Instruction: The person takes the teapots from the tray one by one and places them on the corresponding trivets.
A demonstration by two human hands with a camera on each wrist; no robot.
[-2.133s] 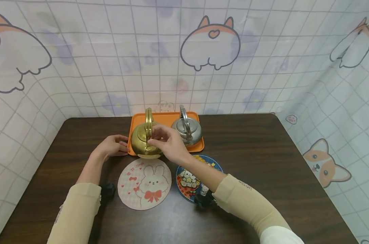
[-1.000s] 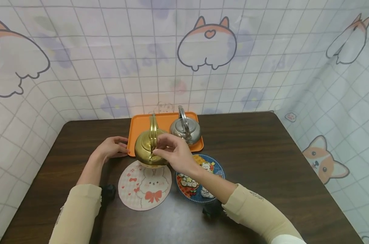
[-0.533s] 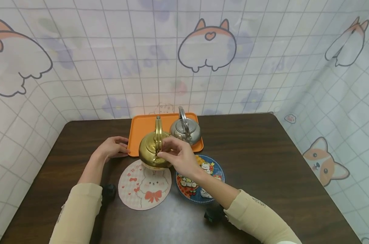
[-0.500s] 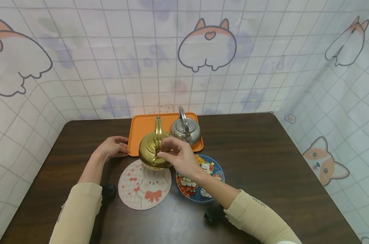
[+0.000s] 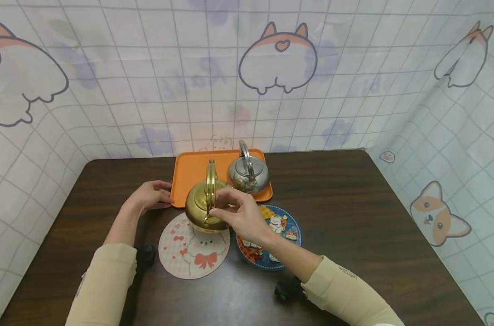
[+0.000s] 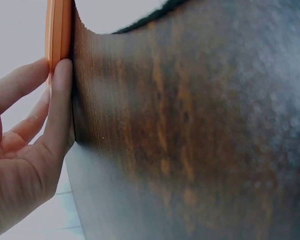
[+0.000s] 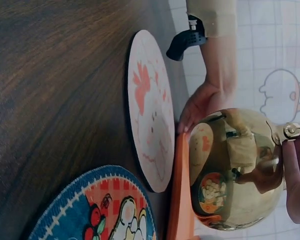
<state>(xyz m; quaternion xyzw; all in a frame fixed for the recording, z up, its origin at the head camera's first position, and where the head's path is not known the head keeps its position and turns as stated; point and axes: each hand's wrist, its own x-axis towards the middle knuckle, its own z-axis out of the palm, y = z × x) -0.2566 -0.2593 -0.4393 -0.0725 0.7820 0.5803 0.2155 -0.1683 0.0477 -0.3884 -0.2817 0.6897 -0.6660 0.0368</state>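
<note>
In the head view, my right hand (image 5: 243,215) pinches the handle of a gold kettle (image 5: 200,210) low on its right side. Upright, the kettle hangs over the front edge of an orange tray (image 5: 186,167) and the far part of a pink round rabbit mat (image 5: 173,258). The right wrist view shows the shiny kettle body (image 7: 235,170) just above the tray rim (image 7: 180,190). At the tray's front left corner is my left hand (image 5: 149,197). Its thumb and a finger pinch the tray edge (image 6: 59,35) in the left wrist view.
A silver kettle (image 5: 249,174) stands on the tray's right half. Right of the pink mat lies a blue-rimmed cartoon mat (image 5: 279,222), partly under my right forearm. Dark wooden table (image 5: 353,203) surrounds them, with patterned cloth walls (image 5: 279,117) behind and at the sides.
My right hand has carried the gold kettle off the tray's left half, toward me and slightly right, over the pink mat's far edge. The left hand and silver kettle have stayed put.
</note>
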